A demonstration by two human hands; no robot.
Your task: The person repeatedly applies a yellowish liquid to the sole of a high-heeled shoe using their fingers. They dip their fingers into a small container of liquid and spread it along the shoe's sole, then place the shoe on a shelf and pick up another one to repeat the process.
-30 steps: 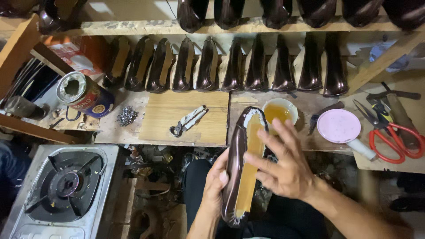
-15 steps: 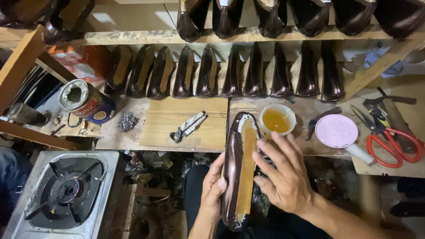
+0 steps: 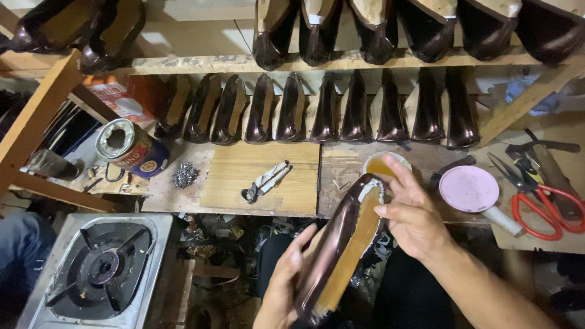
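While left hand (image 3: 291, 274) grips shoe (image 3: 341, 244), toe up-right, right hand (image 3: 414, 216) fingers pressed on toe.

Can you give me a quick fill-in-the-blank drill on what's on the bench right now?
1. The left hand holds the dark shoe from its ____ side.
2. The right hand has its fingertips at the shoe's ____ end.
3. The scissors have ____ handles.
4. The pincers lie on a wooden ____.

Missing words: left; far; red; board
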